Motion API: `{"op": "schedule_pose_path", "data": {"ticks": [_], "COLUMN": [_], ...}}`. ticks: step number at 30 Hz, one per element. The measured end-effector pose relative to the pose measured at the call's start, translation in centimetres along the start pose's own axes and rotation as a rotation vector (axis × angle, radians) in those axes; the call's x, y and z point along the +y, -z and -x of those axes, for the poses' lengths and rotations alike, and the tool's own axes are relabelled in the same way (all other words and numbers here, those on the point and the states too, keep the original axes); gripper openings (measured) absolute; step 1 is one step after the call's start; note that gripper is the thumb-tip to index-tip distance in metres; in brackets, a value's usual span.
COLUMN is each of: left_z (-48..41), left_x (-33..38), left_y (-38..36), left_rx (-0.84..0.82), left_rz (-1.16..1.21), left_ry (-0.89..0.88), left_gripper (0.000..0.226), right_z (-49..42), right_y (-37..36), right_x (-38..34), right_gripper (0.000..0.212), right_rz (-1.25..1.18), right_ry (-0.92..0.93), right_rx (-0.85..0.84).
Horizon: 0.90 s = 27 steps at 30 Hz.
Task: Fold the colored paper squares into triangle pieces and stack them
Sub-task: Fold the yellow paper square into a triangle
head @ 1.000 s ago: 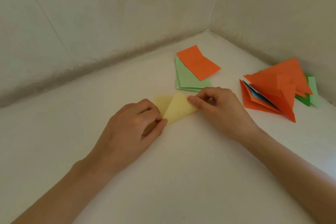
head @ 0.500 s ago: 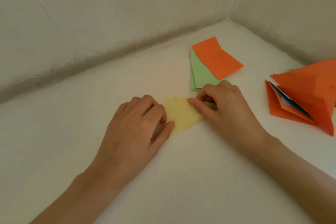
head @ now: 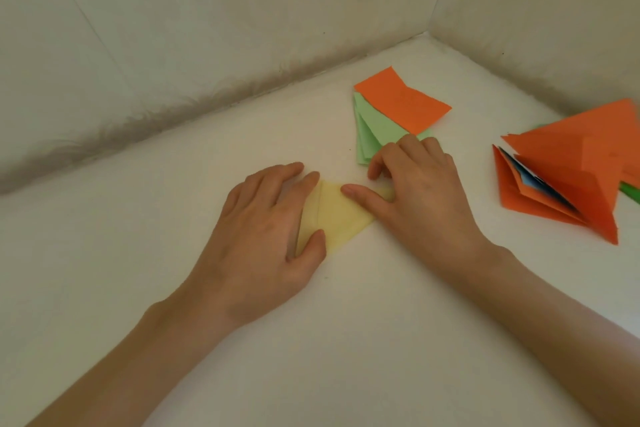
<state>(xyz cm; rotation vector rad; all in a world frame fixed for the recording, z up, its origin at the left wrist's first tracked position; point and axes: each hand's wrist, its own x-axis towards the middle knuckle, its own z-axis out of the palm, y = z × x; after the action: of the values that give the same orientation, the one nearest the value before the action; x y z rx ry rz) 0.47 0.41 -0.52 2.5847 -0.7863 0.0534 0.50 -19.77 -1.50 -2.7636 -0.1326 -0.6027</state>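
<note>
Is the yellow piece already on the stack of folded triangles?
No, the left hand and right hand press the yellow piece down, apart from the stack of folded triangles.

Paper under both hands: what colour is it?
The paper is pale yellow, clearest in the head view.

Pale yellow folded paper (head: 341, 218); light green sheets (head: 372, 130) topped by a plain orange sheet (head: 403, 100); an orange triangle stack (head: 568, 180) with a blue piece (head: 524, 177) inside and a green piece (head: 631, 193) beneath; white table (head: 311, 340).
</note>
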Motion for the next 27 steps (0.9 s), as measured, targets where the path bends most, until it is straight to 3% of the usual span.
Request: {"op": "schedule_pose_path", "data": {"ticks": [5, 9, 16, 21, 27], "left_z": [-1.4, -2.7, -3.9, -4.0, -4.0], "left_x": [1.1, 1.5, 1.7, 2.0, 2.0], "left_y": [0.4, 0.5, 1.4, 1.4, 1.2], "left_rx": [0.044, -0.057, -0.117, -0.097, -0.087], "left_rz": [0.091, 0.075, 0.162, 0.257, 0.166], "left_ry": [0.112, 0.15, 0.176, 0.224, 0.254], "left_gripper": [0.055, 0.051, 0.024, 0.026, 0.019], "right_z": [-0.1, -0.1, -0.1, -0.1, -0.1], "right_y": [-0.4, -0.5, -0.5, -0.6, -0.5], "right_x": [0.2, 0.0, -0.1, -0.1, -0.1], "right_gripper": [0.044, 0.044, 0.042, 0.039, 0.039], "right_rz": [-0.041, -0.032, -0.049, -0.042, -0.032], "right_ry": [0.045, 0.054, 0.085, 0.103, 0.116], "right_rx": [0.029, 0.043, 0.055, 0.07, 0.07]}}
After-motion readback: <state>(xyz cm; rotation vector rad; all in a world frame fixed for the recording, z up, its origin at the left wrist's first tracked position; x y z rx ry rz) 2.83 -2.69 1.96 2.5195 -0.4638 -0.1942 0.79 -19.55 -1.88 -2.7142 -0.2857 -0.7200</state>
